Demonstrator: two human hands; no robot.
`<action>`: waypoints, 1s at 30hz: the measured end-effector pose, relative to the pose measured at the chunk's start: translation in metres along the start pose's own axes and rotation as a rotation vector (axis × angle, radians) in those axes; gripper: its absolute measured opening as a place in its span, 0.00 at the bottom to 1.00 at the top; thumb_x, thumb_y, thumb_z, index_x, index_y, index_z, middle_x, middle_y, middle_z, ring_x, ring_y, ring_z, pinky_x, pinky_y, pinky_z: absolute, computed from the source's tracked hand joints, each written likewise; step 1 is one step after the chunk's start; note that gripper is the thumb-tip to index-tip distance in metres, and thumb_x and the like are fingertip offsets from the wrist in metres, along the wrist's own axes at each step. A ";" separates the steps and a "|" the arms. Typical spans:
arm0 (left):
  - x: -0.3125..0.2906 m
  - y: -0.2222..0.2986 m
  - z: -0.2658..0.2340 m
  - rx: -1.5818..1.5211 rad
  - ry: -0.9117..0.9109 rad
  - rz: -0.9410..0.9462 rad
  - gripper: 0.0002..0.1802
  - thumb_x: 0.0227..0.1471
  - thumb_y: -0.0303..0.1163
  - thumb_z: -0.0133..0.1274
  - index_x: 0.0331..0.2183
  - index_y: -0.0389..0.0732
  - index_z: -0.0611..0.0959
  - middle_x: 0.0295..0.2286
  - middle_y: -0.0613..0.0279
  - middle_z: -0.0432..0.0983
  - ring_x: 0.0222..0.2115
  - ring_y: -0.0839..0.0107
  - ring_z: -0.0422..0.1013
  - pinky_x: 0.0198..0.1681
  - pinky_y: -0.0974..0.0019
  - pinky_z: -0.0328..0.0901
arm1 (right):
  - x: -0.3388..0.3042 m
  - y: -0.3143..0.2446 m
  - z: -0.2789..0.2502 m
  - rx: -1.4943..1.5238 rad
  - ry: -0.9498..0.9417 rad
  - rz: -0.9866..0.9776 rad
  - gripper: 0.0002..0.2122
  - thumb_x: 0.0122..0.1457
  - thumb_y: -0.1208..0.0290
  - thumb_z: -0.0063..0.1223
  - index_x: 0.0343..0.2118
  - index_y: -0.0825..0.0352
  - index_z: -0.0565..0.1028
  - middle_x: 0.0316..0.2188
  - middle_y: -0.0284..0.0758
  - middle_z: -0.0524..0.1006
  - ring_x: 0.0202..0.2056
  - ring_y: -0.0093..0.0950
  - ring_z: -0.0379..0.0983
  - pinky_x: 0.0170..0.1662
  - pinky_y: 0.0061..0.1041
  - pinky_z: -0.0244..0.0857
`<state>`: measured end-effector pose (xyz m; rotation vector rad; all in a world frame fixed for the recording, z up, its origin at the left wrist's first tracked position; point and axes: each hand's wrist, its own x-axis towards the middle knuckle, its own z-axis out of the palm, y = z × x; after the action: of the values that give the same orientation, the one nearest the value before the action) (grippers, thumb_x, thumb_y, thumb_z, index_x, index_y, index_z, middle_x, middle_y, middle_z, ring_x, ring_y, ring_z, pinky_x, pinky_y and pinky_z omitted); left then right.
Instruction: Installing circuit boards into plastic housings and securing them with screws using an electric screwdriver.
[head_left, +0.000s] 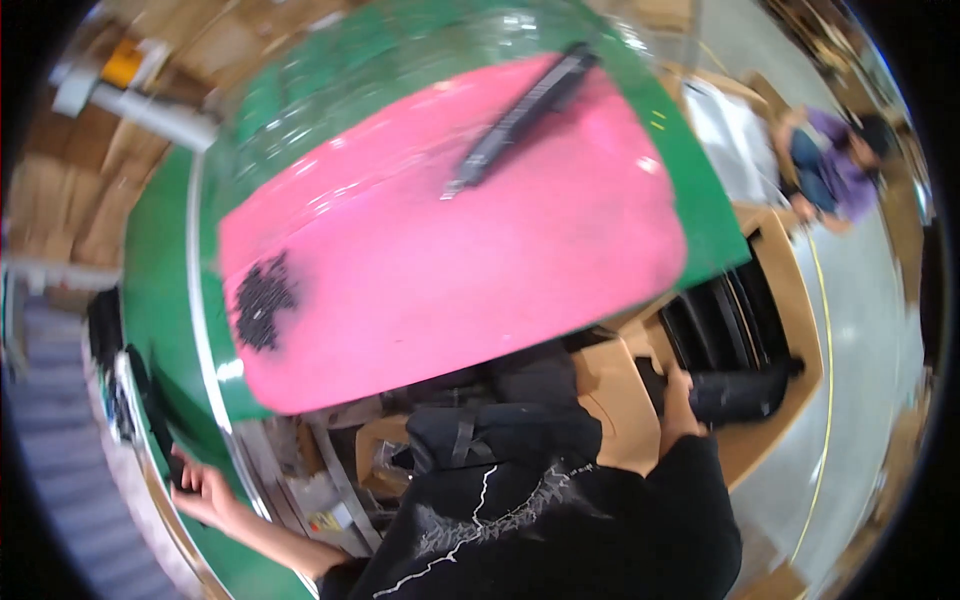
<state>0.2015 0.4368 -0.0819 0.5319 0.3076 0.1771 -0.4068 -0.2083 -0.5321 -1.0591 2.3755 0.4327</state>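
Note:
At the lower left, my left hand [203,495] is closed on the near end of a long, narrow black part [157,420] at the green table's left side. My right hand [680,405] reaches into an open cardboard box [803,330] on the right. Its fingers are around the end of a black, rounded part [740,396], partly hidden by the hand. More long black parts [708,325] lie side by side in that box. On the pink mat [480,270] rest a black power screwdriver [520,122], its bit pointing nearer me, and a heap of small black screws [265,302].
The mat lies on a green table [715,225], with clear plastic wrap [330,110] along its far side. A white rail [196,270] crosses the table's left part. Cardboard boxes [60,200] are stacked far left. Another person [840,165] crouches at the far right.

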 end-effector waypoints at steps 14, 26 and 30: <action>0.012 -0.036 0.006 0.628 -0.169 0.041 0.17 0.57 0.33 0.44 0.44 0.33 0.72 0.32 0.59 0.74 0.26 0.75 0.67 0.28 0.76 0.63 | -0.092 -0.046 -0.013 0.876 0.061 0.070 0.07 0.51 0.74 0.49 0.28 0.74 0.72 0.29 0.42 0.75 0.25 0.33 0.73 0.24 0.27 0.71; -0.079 -0.213 0.109 1.035 -0.902 -0.080 0.07 0.55 0.23 0.45 0.33 0.33 0.78 0.23 0.61 0.75 0.23 0.78 0.70 0.26 0.76 0.64 | -0.275 -0.043 -0.203 1.193 0.144 -0.924 0.09 0.61 0.68 0.48 0.34 0.65 0.62 0.27 0.30 0.69 0.32 0.20 0.68 0.35 0.24 0.69; -0.086 -0.239 0.114 1.001 -1.034 -0.164 0.07 0.56 0.23 0.45 0.34 0.34 0.78 0.23 0.63 0.77 0.24 0.79 0.71 0.27 0.75 0.65 | -0.312 -0.026 -0.233 0.460 0.417 -1.226 0.07 0.61 0.73 0.47 0.31 0.67 0.62 0.26 0.30 0.62 0.28 0.18 0.60 0.27 0.15 0.56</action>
<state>0.1793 0.1596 -0.0925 1.4888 -0.6231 -0.4487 -0.2810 -0.1478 -0.1677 -2.1603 1.5002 -0.7802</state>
